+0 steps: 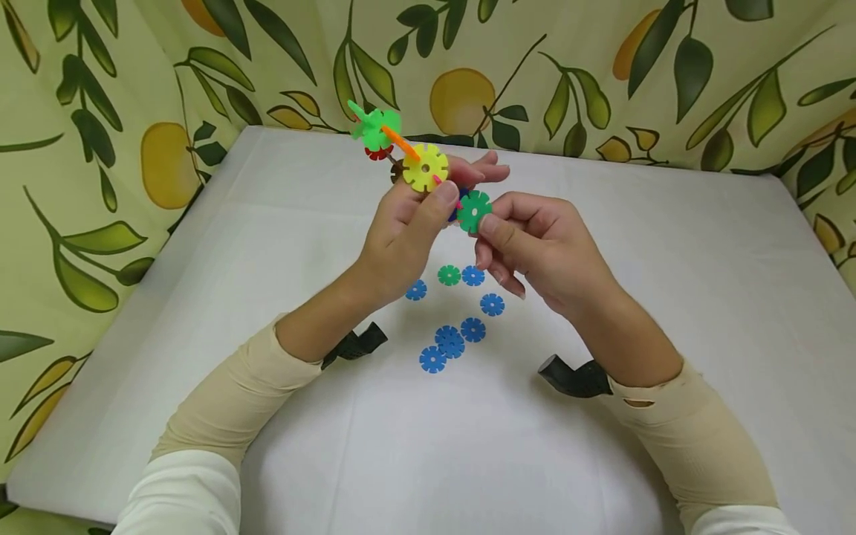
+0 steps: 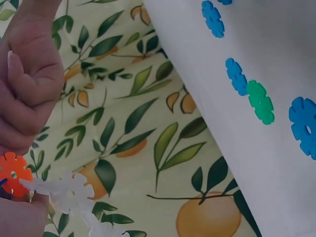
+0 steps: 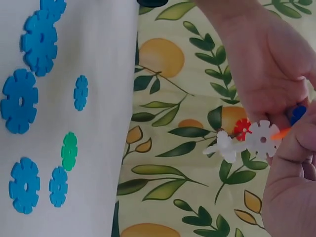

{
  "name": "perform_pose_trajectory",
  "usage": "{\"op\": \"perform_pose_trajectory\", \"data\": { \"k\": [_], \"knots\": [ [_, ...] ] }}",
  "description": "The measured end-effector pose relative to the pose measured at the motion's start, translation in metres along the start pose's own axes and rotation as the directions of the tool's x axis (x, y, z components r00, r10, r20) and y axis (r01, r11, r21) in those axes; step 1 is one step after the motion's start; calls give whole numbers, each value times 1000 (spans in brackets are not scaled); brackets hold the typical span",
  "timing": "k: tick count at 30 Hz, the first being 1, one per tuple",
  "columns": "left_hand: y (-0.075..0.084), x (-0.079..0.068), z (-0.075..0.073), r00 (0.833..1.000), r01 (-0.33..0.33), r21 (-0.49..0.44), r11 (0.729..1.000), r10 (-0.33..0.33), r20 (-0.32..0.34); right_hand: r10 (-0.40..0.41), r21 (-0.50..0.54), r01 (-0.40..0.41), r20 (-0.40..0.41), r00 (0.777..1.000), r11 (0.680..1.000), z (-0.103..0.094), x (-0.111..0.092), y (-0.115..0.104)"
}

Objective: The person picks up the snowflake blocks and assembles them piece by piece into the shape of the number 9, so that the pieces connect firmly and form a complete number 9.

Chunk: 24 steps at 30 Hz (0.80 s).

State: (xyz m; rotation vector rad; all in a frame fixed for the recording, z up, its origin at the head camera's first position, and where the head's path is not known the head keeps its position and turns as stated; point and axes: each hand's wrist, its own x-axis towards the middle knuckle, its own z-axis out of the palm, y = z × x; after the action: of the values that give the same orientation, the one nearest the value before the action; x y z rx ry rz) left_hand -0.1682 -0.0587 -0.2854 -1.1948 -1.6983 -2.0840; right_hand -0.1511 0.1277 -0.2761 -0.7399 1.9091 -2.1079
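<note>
My left hand grips a chain of slotted snowflake discs, raised over the table. A yellow disc stands by its thumb; beyond it come an orange disc seen edge-on and bright green discs at the far end. Between thumb and fingers, my right hand pinches a green disc against a dark blue piece of the chain. Fingers hide part of that joint. The right wrist view shows a red disc next to a disc that looks washed-out white.
Below the hands, several blue discs and one green disc lie on the white-covered table. Two of the blue ones overlap. Black wrist mounts jut from both sleeves. A leaf-and-fruit patterned curtain stands behind the table.
</note>
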Motion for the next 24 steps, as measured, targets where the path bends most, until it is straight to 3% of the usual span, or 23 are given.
{"op": "perform_pose_trajectory", "data": {
  "k": [10, 17, 24],
  "knots": [
    [-6, -1, 3, 997, -70, 23, 997, 69, 24, 39, 61, -42, 40, 998, 997, 8, -3, 3],
    [-10, -5, 7, 1000, -22, -1, 1000, 22, 6, 95, 78, -96, 14, 995, 992, 16, -6, 2],
    [-15, -8, 8, 1000, 8, 1, 1000, -8, -5, 120, 12, -119, -19, 993, 993, 16, -7, 1]
  ]
}}
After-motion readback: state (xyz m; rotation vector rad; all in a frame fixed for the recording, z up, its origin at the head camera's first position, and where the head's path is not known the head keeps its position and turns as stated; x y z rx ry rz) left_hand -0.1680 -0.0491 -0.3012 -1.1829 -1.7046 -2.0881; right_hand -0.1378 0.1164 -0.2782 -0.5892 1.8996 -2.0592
